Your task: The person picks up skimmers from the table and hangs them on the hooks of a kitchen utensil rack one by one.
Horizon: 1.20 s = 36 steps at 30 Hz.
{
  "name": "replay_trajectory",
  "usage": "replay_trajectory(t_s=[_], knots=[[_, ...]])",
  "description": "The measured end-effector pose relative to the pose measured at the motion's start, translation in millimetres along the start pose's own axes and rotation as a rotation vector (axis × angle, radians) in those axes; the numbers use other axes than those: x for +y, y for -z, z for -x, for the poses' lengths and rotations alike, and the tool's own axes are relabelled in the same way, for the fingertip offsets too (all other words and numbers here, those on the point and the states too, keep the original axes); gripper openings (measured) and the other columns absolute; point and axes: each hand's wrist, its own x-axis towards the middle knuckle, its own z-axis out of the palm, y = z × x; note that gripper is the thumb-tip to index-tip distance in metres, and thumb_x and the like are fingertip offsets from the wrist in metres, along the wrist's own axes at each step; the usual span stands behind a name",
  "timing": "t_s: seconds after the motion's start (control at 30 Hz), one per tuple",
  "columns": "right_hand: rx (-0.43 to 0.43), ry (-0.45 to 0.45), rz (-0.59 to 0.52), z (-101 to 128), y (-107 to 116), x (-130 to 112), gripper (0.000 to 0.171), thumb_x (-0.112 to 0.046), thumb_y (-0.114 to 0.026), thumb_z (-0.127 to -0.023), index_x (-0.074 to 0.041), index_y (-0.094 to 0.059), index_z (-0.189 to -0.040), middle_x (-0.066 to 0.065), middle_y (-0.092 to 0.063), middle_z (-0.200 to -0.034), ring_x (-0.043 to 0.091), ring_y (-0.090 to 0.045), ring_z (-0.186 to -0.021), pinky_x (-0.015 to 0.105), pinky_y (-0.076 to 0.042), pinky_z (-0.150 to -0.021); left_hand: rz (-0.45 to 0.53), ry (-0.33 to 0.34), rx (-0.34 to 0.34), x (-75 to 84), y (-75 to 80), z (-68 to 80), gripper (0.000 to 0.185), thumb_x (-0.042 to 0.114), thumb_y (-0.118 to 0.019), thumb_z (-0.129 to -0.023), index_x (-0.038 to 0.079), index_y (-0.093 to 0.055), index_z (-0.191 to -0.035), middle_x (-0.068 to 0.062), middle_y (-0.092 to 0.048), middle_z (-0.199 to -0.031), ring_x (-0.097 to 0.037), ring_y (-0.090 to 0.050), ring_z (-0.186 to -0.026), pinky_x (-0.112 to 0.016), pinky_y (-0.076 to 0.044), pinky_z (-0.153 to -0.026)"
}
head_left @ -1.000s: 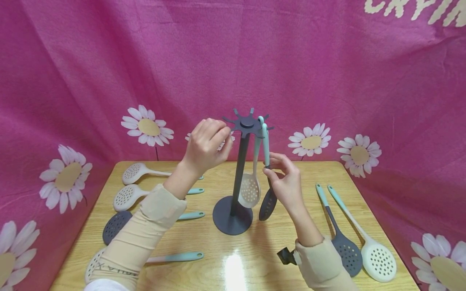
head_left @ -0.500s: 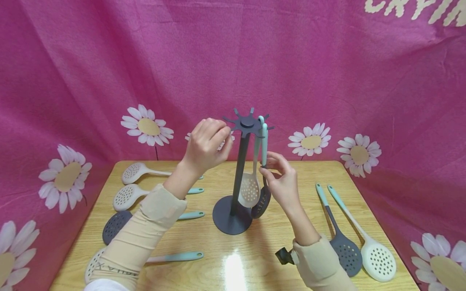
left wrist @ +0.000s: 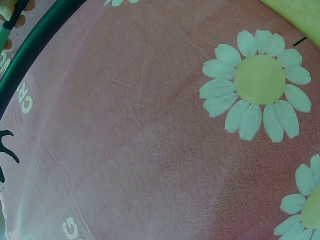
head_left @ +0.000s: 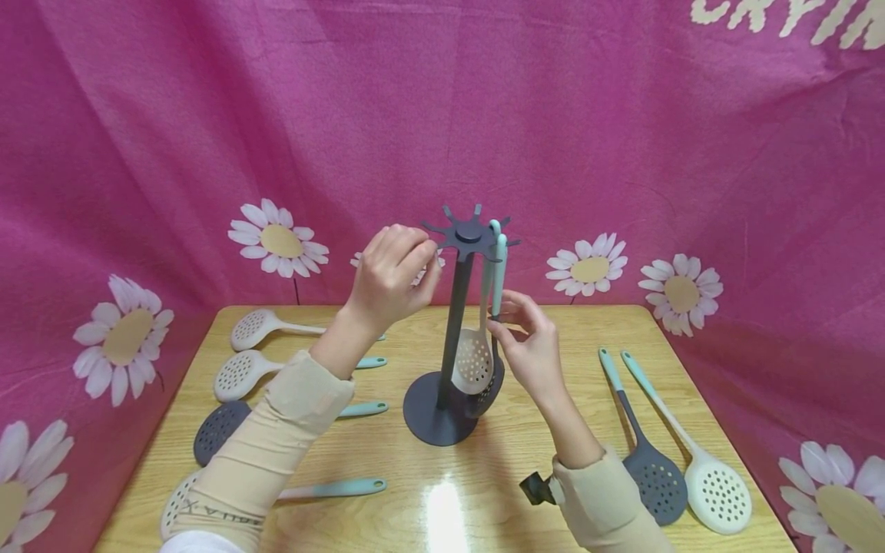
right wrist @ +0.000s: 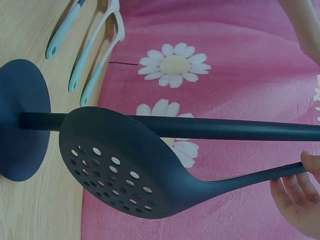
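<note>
Grey skimmer [head_left: 488, 384] hanging on the rack [head_left: 456, 330], mid-frame.
Right hand [head_left: 528, 346] pinches its handle; left hand [head_left: 390, 276] grips a prong at the rack's top.

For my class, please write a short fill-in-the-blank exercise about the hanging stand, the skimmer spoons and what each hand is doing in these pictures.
1. The left hand holds the spoked top of the dark grey ____.
2. The right hand pinches the handle of the dark skimmer, whose bowl is pierced with ____.
3. On the stand a ____ skimmer already hangs beside the dark one.
4. At the table's right edge lie ____ skimmers.

Missing words: stand; holes; white; two
</note>
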Motion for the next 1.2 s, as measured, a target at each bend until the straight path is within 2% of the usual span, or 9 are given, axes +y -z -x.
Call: replay_trajectory(t_s=[0.1, 0.2, 0.47, 0.67, 0.77, 0.83, 0.93, 1.07, 1.2], knots=[[-0.002, -0.005, 0.004, 0, -1, -1, 0.039, 0.01, -0.066, -0.075, 0.002, -0.058, -0.112, 0.018, -0.064, -0.094, 0.013, -0.062, -0.079, 0.037, -0.053, -0.071, -0.003, 0.002, -0.003, -0.1, 0.2, 0.3, 0.008, 0.0, -0.053, -0.078, -0.003, -0.058, -0.073, -0.013, -0.056, -0.072, -0.025, -0.052, -0.062, -0.032, -0.042, -0.053], [-0.005, -0.006, 0.003, 0, -1, -1, 0.038, 0.01, -0.066, -0.075, 0.002, -0.057, -0.112, 0.018, -0.064, -0.095, 0.012, -0.061, -0.079, 0.039, -0.053, -0.071, -0.005, 0.004, -0.007, -0.3, 0.3, 0.8, 0.008, 0.001, -0.052, -0.078, -0.003, -0.058, -0.073, -0.013, -0.056, -0.072, -0.025, -0.051, -0.062, -0.032, -0.043, -0.053], [-0.029, -0.012, 0.02, 0, 0, -2, 0.039, 0.009, -0.066, -0.076, 0.001, -0.057, -0.113, 0.017, -0.064, -0.096, 0.02, -0.062, -0.082, 0.034, -0.054, -0.073, -0.003, 0.009, -0.001, -0.3, -0.2, 0.9, 0.007, 0.0, -0.053, -0.078, -0.003, -0.058, -0.073, -0.013, -0.056, -0.072, -0.026, -0.051, -0.062, -0.033, -0.043, -0.053], [-0.066, -0.024, 0.027, -2, 4, 0, 0.041, 0.006, -0.067, -0.077, 0.0, -0.056, -0.115, 0.018, -0.063, -0.099, 0.027, -0.062, -0.087, 0.042, -0.052, -0.078, -0.001, 0.01, -0.003, 0.0, -0.3, 0.5, 0.006, -0.001, -0.054, -0.077, -0.003, -0.058, -0.072, -0.013, -0.056, -0.072, -0.025, -0.051, -0.062, -0.032, -0.042, -0.053], [-0.068, -0.006, 0.026, -3, 5, 3, 0.04, 0.004, -0.066, -0.078, 0.0, -0.056, -0.116, 0.018, -0.063, -0.1, 0.026, -0.062, -0.088, 0.037, -0.051, -0.079, -0.001, 0.009, 0.0, 0.2, -0.1, 0.5, 0.006, -0.001, -0.055, -0.077, -0.003, -0.058, -0.072, -0.013, -0.056, -0.071, -0.025, -0.051, -0.061, -0.032, -0.042, -0.053], [-0.052, 0.024, 0.013, -4, 6, 4, 0.039, 0.004, -0.066, -0.078, 0.001, -0.056, -0.116, 0.018, -0.063, -0.099, 0.021, -0.061, -0.087, 0.03, -0.051, -0.079, 0.0, 0.008, 0.002, 0.1, -0.1, 0.6, 0.005, -0.001, -0.055, -0.076, -0.003, -0.058, -0.072, -0.013, -0.056, -0.071, -0.025, -0.051, -0.061, -0.032, -0.042, -0.052], [-0.014, 0.119, -0.014, -5, 7, 5, 0.036, 0.007, -0.064, -0.078, 0.006, -0.056, -0.113, 0.021, -0.063, -0.093, 0.012, -0.06, -0.084, 0.023, -0.049, -0.077, 0.001, 0.01, 0.004, 0.0, -0.2, 0.8, 0.004, -0.001, -0.056, -0.075, -0.003, -0.057, -0.072, -0.013, -0.055, -0.071, -0.025, -0.051, -0.061, -0.032, -0.042, -0.052], [0.033, 0.263, -0.028, -4, 10, 2, 0.03, 0.014, -0.058, -0.078, 0.015, -0.054, -0.108, 0.028, -0.06, -0.088, 0.007, -0.058, -0.084, 0.024, -0.048, -0.077, 0.002, 0.011, 0.005, 0.4, -0.2, 0.3, 0.005, -0.001, -0.056, -0.076, -0.003, -0.057, -0.071, -0.013, -0.056, -0.071, -0.025, -0.051, -0.061, -0.032, -0.042, -0.053], [0.105, 0.316, 0.006, -5, 14, 6, 0.024, 0.012, -0.055, -0.081, 0.018, -0.053, -0.105, 0.03, -0.057, -0.088, 0.009, -0.057, -0.085, 0.023, -0.046, -0.079, 0.001, 0.009, 0.006, 0.5, -0.3, 0.0, 0.008, 0.001, -0.055, -0.077, -0.003, -0.058, -0.072, -0.013, -0.056, -0.072, -0.026, -0.052, -0.062, -0.032, -0.043, -0.054]])
